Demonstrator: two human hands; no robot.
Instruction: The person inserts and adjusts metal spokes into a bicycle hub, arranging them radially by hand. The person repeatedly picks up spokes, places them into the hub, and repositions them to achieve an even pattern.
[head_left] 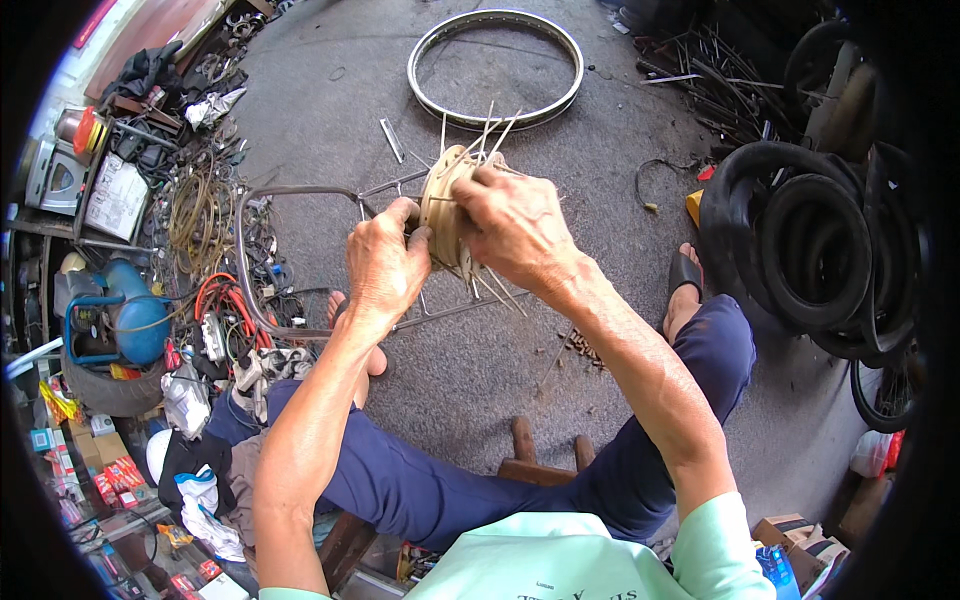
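Note:
Both my hands are up in front of me around a cream-coloured wheel hub [438,205] with loose metal spokes [487,135] sticking out above and below it. My left hand [388,255] pinches the hub's left side with thumb and fingers. On the opposite side, my right hand [515,222] is closed around the hub's edge by the spokes; its fingertips are partly hidden. Beyond the hub a bare metal wheel rim [424,88] lies on the floor. Below my hands is a bent metal tube frame [243,250], partly covered by my left arm.
Black tyres [712,215] are heaped at the right, with a pile of thin rods [715,85] behind them. Tangled cables [195,215], a blue compressor [140,325] and small boxes [120,480] crowd the left. A wooden stool [535,472] shows between my legs.

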